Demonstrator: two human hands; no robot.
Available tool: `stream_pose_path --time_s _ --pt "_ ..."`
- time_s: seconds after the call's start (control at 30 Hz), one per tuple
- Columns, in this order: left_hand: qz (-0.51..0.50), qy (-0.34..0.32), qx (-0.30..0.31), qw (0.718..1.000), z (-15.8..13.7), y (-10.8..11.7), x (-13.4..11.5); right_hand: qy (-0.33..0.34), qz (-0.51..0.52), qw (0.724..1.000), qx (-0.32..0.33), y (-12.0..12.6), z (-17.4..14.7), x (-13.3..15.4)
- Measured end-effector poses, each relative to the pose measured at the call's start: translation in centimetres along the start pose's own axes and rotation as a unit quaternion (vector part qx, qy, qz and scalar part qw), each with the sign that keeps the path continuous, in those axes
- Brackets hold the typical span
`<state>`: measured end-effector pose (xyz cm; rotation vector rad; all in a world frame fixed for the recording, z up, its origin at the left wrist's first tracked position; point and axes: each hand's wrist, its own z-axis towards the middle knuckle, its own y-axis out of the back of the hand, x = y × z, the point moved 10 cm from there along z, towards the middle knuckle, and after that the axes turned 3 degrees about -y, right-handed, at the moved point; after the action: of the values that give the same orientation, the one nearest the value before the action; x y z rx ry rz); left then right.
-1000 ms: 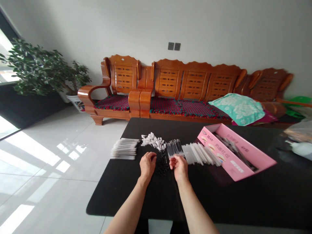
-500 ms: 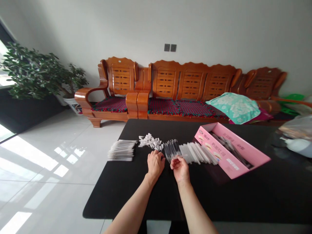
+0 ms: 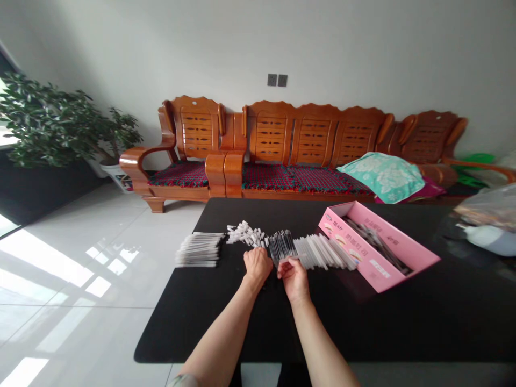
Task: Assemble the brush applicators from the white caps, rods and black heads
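My right hand [image 3: 295,279] is closed, its fingertips pinching a translucent white pen barrel [image 3: 288,260]. Close to its left, my left hand [image 3: 258,265] is curled with knuckles up; its fingertips and anything in them are hidden. Just beyond the hands lies a row of dark pen refills [image 3: 281,243]. Right of these is a row of whitish pen barrels [image 3: 318,250]. A loose pile of small white pen caps [image 3: 244,233] sits beyond my left hand. Farther left, pens with dark cores [image 3: 200,249] are stacked side by side.
A pink box [image 3: 373,258] with dark slender pieces inside stands on the right of the black table [image 3: 209,322]. At the far right are a clear plastic bag [image 3: 489,207] and a white object [image 3: 489,239]. A wooden sofa [image 3: 226,174] stands behind the table.
My left hand has turned, with its fingers now tucked further under. My right hand stays pinched on the pen barrel. The whole view has shifted slightly.
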<state>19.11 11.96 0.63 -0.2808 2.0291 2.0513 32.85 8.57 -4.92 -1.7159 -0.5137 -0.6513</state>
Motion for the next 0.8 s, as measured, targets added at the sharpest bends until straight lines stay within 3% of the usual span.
stream_pose_path --time_s 0.53,0.8 --pt "-0.002 0.029 0.036 0.999 0.31 0.29 0.69 -0.009 -0.012 1.0 0.003 -0.16 0.21 -0.41" --pt "0.005 -0.003 0.051 0.999 0.24 0.69 -0.1 -0.009 -0.013 1.0 0.005 -0.22 0.32 -0.44"
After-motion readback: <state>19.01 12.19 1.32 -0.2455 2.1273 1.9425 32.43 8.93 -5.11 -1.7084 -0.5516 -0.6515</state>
